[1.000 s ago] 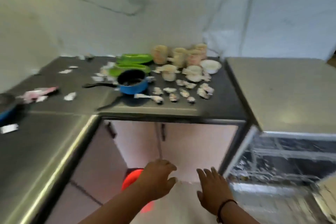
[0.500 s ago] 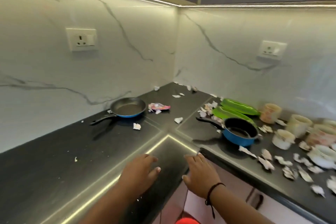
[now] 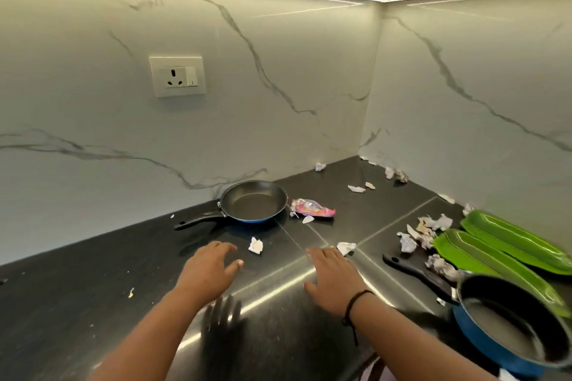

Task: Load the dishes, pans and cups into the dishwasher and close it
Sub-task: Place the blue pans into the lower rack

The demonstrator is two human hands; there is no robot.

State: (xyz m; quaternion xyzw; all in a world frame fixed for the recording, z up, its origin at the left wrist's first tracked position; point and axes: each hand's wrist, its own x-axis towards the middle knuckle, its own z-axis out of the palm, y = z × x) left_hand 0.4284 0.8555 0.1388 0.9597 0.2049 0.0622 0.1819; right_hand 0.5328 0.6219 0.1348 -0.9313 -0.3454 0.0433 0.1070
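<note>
Both my left hand [image 3: 208, 269] and right hand [image 3: 332, 280] hover empty, fingers spread, over the desk [image 3: 77, 303], with nothing loaded yet: one pan [image 3: 253, 202] at twelve o'clock, another pan [image 3: 507, 323] and green plates [image 3: 507, 244] at three.

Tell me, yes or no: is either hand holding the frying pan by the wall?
No. Both the left hand and right hand hover open over the countertop, apart from the frying pan.

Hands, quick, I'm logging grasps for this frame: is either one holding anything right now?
Left hand: open, fingers spread above the counter, holding nothing.
Right hand: open, fingers extended, holding nothing.
</note>
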